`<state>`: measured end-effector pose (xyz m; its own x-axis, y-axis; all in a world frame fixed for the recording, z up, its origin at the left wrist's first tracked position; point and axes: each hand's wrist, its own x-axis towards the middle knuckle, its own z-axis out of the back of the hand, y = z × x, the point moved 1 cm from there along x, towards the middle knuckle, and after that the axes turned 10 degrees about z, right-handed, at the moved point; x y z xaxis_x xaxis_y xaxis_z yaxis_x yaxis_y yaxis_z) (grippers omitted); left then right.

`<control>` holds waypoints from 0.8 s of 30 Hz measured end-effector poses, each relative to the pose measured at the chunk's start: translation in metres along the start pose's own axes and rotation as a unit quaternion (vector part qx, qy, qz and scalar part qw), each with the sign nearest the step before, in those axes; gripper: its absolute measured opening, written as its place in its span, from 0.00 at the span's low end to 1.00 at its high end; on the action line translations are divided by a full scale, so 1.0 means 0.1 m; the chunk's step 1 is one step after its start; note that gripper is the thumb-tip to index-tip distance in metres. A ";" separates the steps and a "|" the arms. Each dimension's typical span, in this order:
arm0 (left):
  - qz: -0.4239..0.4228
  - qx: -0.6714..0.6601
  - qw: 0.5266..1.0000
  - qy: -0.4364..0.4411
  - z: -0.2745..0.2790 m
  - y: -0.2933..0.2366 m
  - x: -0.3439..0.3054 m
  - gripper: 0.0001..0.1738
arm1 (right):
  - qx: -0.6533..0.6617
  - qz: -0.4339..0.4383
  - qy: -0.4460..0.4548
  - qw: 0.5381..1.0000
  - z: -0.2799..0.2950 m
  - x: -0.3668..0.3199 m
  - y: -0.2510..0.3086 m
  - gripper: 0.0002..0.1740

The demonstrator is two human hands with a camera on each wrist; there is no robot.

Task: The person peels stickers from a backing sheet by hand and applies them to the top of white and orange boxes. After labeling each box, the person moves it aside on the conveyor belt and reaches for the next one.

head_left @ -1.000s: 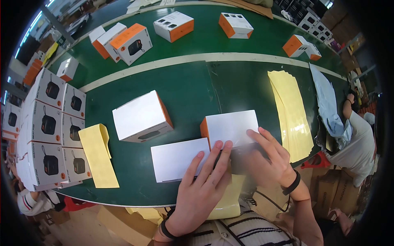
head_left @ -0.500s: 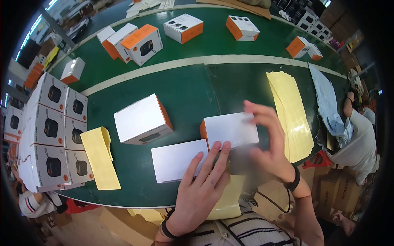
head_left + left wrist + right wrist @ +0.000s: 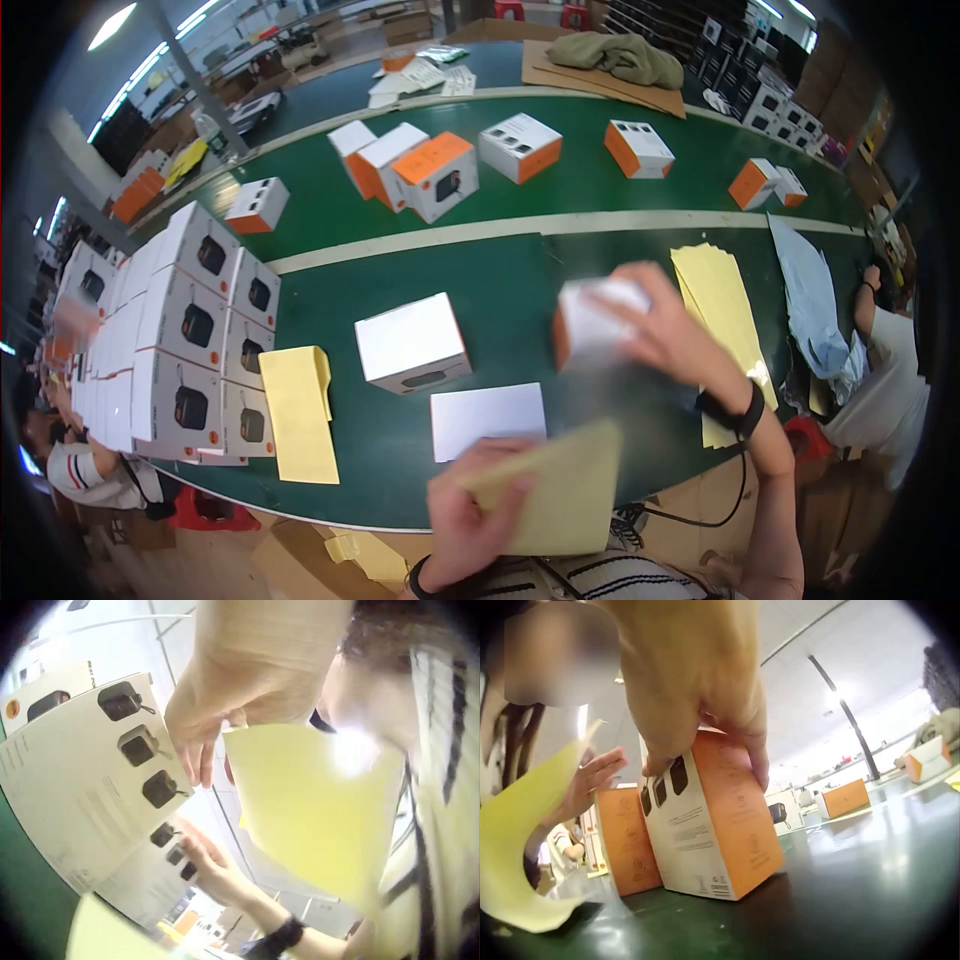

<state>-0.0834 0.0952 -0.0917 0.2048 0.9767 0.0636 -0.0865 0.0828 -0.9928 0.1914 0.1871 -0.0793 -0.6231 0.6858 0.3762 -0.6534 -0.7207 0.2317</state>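
My left hand pinches a glossy yellow sheet at the table's front edge, thumb on top. Right beyond that hand, a box lies white side up. My right hand grips another white and orange box from above, thumb and fingers on opposite sides. In the right wrist view the gripped box stands on the green table, its orange end showing. A third white box sits farther back, left of the middle.
Stacked speaker boxes stand at the left, a folded yellow sheet beside them. More yellow sheets and a bluish plastic bag lie at the right. Several boxes stand behind the pale strip. Another person is at the far right.
My left hand has left the near box and lifted a yellow sheet. The right hand now grips the right-hand box, which has moved apart from the near one. The head view has tilted up.
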 end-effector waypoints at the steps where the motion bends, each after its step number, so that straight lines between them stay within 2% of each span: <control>1: 0.138 -0.156 0.976 -0.068 0.09 0.04 -0.06 0.09 | -0.044 -0.010 -0.043 0.998 -0.08 0.02 -0.30 0.29; 2: 0.110 -0.160 0.977 -0.085 0.13 0.06 -0.02 0.13 | -0.071 -0.049 -0.087 0.992 -0.08 0.08 -0.63 0.27; 3: 0.108 -0.159 0.977 -0.092 0.15 0.07 0.01 0.13 | -0.099 -0.089 -0.129 0.983 -0.06 0.18 -0.99 0.25; 5: 0.065 -0.141 0.976 -0.156 0.18 0.05 0.03 0.19 | -0.192 -0.149 -0.151 0.958 0.03 0.39 -1.62 0.23; 7: 0.072 -0.168 0.969 -0.164 0.22 0.01 -0.02 0.22 | -0.234 -0.194 -0.184 0.935 -0.02 0.50 -2.19 0.23; 8: 0.085 -0.178 0.967 -0.163 0.28 0.05 -0.05 0.22 | -0.231 -0.186 -0.189 0.936 -0.08 0.53 -2.44 0.23; 10: 0.094 -0.185 0.964 -0.169 0.35 0.08 -0.11 0.23 | -0.281 -0.312 -0.088 0.903 -0.11 0.65 -2.73 0.27; 11: 0.100 -0.202 0.957 -0.181 0.37 0.10 -0.14 0.24 | -0.278 -0.302 -0.091 0.907 -0.12 0.81 -2.77 0.27; 13: 0.107 -0.216 0.950 -0.199 0.41 0.12 -0.18 0.25 | -0.479 -0.148 -0.183 0.846 -0.12 1.17 -2.52 0.36; 14: 0.112 -0.218 0.947 -0.209 0.41 0.13 -0.16 0.26 | -0.407 -0.091 -0.232 0.879 -0.21 1.46 -2.43 0.40; 15: 0.116 -0.220 0.944 -0.219 0.43 0.15 -0.14 0.27 | -0.349 -0.090 -0.193 0.912 -0.29 1.79 -2.28 0.40; 16: 0.116 -0.218 0.943 -0.223 0.45 0.14 -0.15 0.27 | -0.251 -0.153 -0.099 0.951 -0.31 2.10 -1.91 0.41; 17: 0.117 -0.219 0.945 -0.215 0.47 0.14 -0.14 0.28 | -0.190 -0.098 -0.091 0.973 -0.40 2.36 -1.70 0.42; 18: 0.118 -0.220 0.946 -0.206 0.48 0.13 -0.14 0.29 | -0.159 -0.106 -0.040 0.981 -0.53 2.62 -1.60 0.49; 19: 0.118 -0.219 0.946 -0.209 0.49 0.12 -0.17 0.29 | -0.159 -0.121 -0.026 0.980 -0.67 2.78 -1.43 0.53; 20: 0.118 -0.201 0.948 -0.218 0.51 0.12 -0.20 0.29 | -0.159 -0.136 -0.014 0.978 -0.83 2.91 -1.36 0.56; 21: 0.114 -0.183 0.949 -0.228 0.54 0.12 -0.21 0.28 | -0.154 -0.140 -0.041 0.977 -0.96 3.02 -1.26 0.59; 24: 0.101 -0.188 0.939 -0.269 0.61 0.15 -0.32 0.30 | -0.174 -0.128 -0.049 0.975 -1.12 3.23 -1.14 0.54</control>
<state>-0.1510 0.0770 -0.1027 -0.3103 0.9319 -0.1879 0.3011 -0.0911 -0.9492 0.0167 0.5019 -0.0847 -0.3879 0.8129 0.4343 -0.8987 -0.4381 0.0174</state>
